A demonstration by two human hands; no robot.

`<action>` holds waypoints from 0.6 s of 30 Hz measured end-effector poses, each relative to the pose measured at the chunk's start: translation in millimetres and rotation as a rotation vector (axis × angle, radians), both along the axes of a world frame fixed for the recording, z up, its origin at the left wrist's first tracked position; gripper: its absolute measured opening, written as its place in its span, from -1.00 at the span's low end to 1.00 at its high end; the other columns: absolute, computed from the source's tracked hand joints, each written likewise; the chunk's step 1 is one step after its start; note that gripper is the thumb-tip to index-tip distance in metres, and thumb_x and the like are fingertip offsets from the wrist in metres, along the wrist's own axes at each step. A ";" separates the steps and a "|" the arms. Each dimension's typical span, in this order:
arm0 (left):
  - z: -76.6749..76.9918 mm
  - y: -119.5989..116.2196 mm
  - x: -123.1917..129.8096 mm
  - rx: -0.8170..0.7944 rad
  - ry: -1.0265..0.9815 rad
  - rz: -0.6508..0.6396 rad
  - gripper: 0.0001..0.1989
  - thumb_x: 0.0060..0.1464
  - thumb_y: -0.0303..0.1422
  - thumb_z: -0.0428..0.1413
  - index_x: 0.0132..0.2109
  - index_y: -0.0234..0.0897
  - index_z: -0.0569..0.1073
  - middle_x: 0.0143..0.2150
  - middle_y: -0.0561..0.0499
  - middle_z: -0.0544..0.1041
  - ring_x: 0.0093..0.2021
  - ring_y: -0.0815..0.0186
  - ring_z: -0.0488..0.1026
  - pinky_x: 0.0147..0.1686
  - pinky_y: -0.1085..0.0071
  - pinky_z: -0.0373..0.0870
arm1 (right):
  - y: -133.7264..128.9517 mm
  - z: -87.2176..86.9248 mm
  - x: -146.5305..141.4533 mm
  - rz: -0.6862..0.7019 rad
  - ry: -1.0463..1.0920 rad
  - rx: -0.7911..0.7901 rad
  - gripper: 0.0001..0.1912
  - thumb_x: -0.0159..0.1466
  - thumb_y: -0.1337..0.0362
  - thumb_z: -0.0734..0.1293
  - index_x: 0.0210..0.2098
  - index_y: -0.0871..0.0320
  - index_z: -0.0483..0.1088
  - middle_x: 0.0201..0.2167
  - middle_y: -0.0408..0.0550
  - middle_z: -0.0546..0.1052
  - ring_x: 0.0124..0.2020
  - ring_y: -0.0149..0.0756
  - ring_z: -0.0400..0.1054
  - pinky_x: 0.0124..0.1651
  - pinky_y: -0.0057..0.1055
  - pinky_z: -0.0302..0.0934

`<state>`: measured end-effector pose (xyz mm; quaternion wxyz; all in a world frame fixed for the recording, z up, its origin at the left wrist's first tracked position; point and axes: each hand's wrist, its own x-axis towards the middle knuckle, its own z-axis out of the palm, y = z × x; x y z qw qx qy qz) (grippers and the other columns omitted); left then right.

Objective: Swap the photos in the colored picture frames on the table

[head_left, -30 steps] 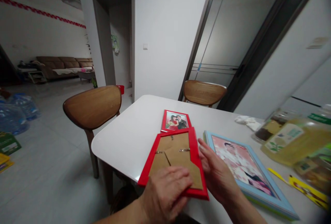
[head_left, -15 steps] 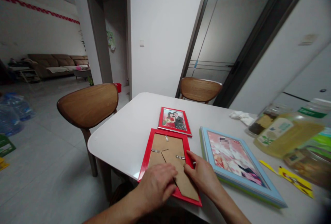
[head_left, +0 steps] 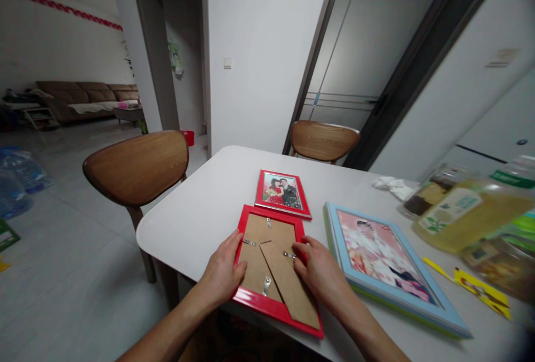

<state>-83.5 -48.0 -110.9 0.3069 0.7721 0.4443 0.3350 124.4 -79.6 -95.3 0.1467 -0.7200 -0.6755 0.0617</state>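
A red picture frame (head_left: 267,305) lies face down near the table's front edge, its brown backing board (head_left: 273,235) and folding stand leg (head_left: 297,295) facing up. Small metal clips (head_left: 266,285) sit along the inner edges of the back. My left hand (head_left: 221,273) grips the left side of this frame, thumb on top. On the opposite side my right hand (head_left: 321,270) holds the right edge, its fingers by the right clip (head_left: 288,254). Just beyond lies a second red picture frame (head_left: 261,190), face up with a picture of a couple.
To the right, a light blue picture frame (head_left: 434,317) lies face up on the white table (head_left: 192,206). Past it stand a bottle of yellow liquid (head_left: 463,217), jars (head_left: 434,189), crumpled tissue (head_left: 393,186) and a yellow packet (head_left: 480,292). Wooden chairs (head_left: 137,167) stand at the table.
My left hand has moved from the lower middle of the backing to the frame's left edge, uncovering the bottom clip. My right hand stays at the right edge.
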 end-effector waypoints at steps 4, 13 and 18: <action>-1.3 0.6 -0.4 0.023 0.028 0.004 -0.43 -0.17 -0.55 -0.04 0.09 -0.39 0.18 0.13 -0.15 0.20 0.11 0.17 0.14 0.11 0.22 0.04 | 7.5 -6.0 1.4 -0.029 -0.006 0.034 -0.71 0.10 0.35 0.11 -0.29 0.23 0.41 -0.20 0.12 0.35 -0.20 -0.25 0.26 -0.13 -0.40 0.10; -7.3 0.8 -0.1 0.052 0.023 0.018 -0.45 -0.14 -0.55 -0.08 0.09 -0.41 0.17 0.12 -0.16 0.20 0.11 0.21 0.14 0.11 0.25 0.04 | 13.6 0.1 -7.0 -0.010 -0.091 0.104 -0.70 0.11 0.28 0.15 -0.20 0.20 0.38 -0.27 0.08 0.41 -0.21 -0.20 0.23 -0.18 -0.37 0.07; -11.7 1.5 0.0 0.096 0.116 0.024 -0.47 -0.12 -0.56 -0.11 0.09 -0.45 0.16 0.11 -0.20 0.21 0.11 0.23 0.14 0.11 0.23 0.06 | 30.5 6.8 -47.5 0.165 -0.026 0.126 -0.73 0.15 0.23 0.14 -0.27 0.17 0.41 -0.25 0.04 0.40 -0.19 -0.27 0.22 -0.14 -0.42 0.03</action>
